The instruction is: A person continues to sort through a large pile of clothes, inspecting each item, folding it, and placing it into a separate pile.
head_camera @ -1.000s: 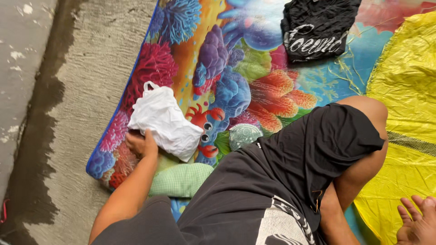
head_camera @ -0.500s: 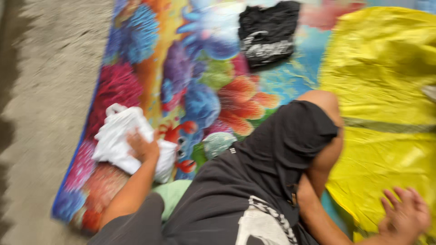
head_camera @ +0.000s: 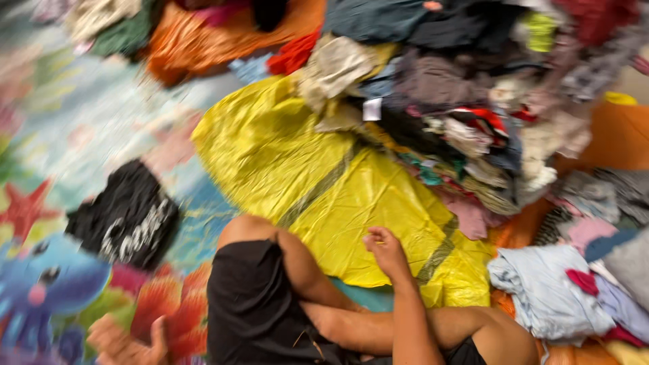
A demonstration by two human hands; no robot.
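I sit cross-legged in black shorts on a colourful sea-themed mat (head_camera: 88,135). My right hand (head_camera: 385,249) hovers over a crumpled yellow plastic sheet (head_camera: 297,169), fingers loosely curled, with nothing in it. My left hand (head_camera: 125,341) is low at the bottom left over the mat, fingers apart and holding nothing. A folded black garment with white print (head_camera: 125,220) lies on the mat, left of my knee. The picture is motion-blurred.
A big heap of mixed clothes (head_camera: 473,88) fills the upper right and spills onto the yellow sheet. A light blue garment (head_camera: 541,284) lies at the right, next to my leg. Orange cloth (head_camera: 203,34) and more clothes lie at the top left.
The view has swung right, from the mat's left edge to the clothes heap. My left hand has let go of the white garment, now out of view. My right hand has lifted off the yellow sheet.
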